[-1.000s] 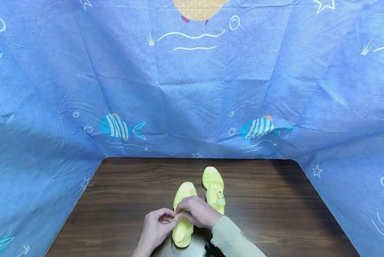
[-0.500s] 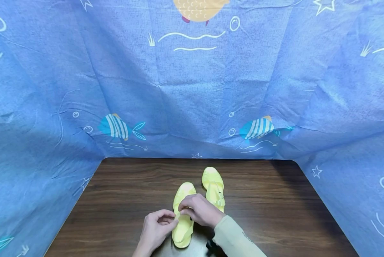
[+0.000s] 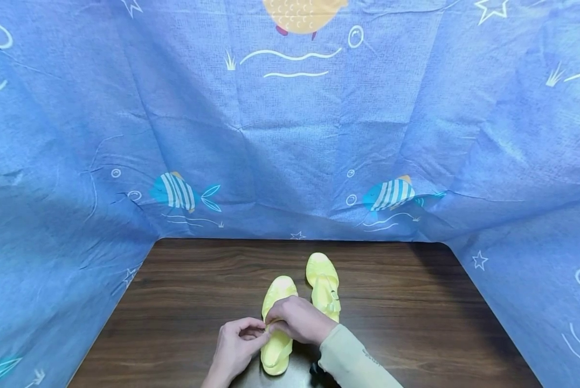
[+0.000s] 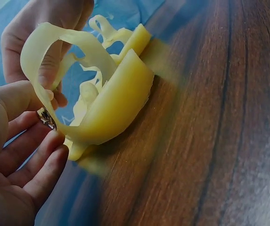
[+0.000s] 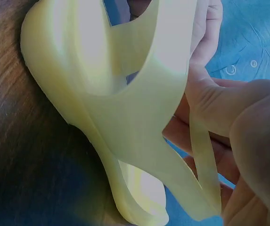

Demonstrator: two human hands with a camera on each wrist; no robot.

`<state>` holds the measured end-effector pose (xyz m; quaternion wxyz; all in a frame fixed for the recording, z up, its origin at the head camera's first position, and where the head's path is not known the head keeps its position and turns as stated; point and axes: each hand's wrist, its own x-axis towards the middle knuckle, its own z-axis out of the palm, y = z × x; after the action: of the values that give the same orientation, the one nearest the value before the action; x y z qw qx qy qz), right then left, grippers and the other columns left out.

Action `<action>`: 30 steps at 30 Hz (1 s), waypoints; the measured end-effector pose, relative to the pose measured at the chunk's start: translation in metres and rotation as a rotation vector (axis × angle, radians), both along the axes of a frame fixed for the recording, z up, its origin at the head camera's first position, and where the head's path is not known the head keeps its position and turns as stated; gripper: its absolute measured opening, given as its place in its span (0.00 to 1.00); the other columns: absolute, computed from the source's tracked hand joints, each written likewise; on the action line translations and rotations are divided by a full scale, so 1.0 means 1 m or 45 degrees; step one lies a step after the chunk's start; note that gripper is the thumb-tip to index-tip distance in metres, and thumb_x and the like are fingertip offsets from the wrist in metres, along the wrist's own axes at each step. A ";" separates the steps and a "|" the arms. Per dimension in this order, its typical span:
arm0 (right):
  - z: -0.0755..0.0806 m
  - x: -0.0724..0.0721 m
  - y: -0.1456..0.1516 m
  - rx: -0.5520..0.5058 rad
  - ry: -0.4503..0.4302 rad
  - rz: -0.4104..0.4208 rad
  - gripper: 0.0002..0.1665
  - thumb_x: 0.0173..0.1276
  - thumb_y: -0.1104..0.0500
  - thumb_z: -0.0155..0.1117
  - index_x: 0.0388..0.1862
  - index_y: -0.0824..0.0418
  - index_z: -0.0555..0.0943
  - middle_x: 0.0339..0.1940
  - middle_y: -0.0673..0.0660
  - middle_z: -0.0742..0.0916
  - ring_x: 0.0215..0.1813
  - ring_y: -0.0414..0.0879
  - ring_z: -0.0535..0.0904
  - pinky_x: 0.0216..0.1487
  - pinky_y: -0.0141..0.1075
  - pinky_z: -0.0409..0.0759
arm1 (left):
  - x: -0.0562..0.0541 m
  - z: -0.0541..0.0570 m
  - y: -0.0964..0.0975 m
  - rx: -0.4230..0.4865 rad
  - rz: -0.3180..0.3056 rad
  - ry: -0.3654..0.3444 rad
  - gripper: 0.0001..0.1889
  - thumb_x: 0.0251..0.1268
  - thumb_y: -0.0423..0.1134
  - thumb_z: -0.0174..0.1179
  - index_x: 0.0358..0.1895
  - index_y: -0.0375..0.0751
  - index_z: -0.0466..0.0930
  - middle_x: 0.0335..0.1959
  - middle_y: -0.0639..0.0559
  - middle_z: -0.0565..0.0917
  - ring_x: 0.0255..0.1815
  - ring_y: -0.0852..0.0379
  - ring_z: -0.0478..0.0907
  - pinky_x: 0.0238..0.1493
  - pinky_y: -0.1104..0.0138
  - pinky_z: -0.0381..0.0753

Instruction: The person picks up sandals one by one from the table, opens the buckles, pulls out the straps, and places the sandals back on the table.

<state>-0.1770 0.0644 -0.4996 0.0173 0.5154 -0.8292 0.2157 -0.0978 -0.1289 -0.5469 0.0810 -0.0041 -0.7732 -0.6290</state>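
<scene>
A pale yellow jelly sandal (image 3: 276,360) stands on the table, toe pointing away. My left hand (image 3: 235,345) is at its left side, pinching the strap beside a small metal buckle (image 4: 46,118), which the left wrist view shows between thumb and fingers. Reaching across from the right, my right hand (image 3: 302,320) pinches the thin strap (image 5: 203,148) between thumb and fingers, close to the left fingertips. The buckle is hidden in the head view. A matching second sandal (image 3: 320,272) lies farther back and to the right, its heel partly covered by the right hand.
The dark wood-grain table (image 3: 406,323) extends to both sides of the sandals. A blue cloth (image 3: 290,134) printed with fish and stars hangs behind and along both sides. Under the right sleeve (image 3: 350,355) shows a small black object (image 3: 317,373).
My right hand shifted slightly up and right half a second ago, away from the left fingertips, and is now back close to them. The left hand and both sandals have stayed in place.
</scene>
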 end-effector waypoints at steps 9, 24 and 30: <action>-0.002 -0.002 0.003 -0.079 -0.031 0.032 0.03 0.73 0.60 0.71 0.40 0.53 0.91 0.39 0.44 0.90 0.44 0.28 0.83 0.50 0.18 0.77 | 0.003 -0.001 -0.003 -0.003 -0.012 0.016 0.09 0.51 0.27 0.79 0.34 0.42 0.91 0.27 0.52 0.90 0.28 0.64 0.86 0.33 0.73 0.87; 0.004 -0.010 0.014 -0.092 0.135 0.031 0.03 0.72 0.55 0.72 0.37 0.49 0.90 0.36 0.41 0.89 0.41 0.29 0.83 0.49 0.23 0.79 | 0.003 -0.004 -0.007 0.060 0.027 -0.026 0.08 0.55 0.29 0.78 0.37 0.39 0.91 0.31 0.50 0.91 0.31 0.62 0.88 0.36 0.71 0.88; -0.007 -0.001 0.003 -0.042 0.160 0.104 0.02 0.69 0.52 0.74 0.37 0.48 0.90 0.38 0.39 0.89 0.46 0.30 0.83 0.54 0.25 0.78 | 0.004 -0.004 -0.006 0.115 -0.006 -0.033 0.08 0.57 0.30 0.77 0.39 0.37 0.91 0.34 0.46 0.91 0.33 0.61 0.88 0.38 0.71 0.88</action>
<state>-0.1776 0.0672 -0.5065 0.0690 0.5610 -0.8010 0.1973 -0.0938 -0.1354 -0.5510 0.0696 0.0058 -0.7450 -0.6634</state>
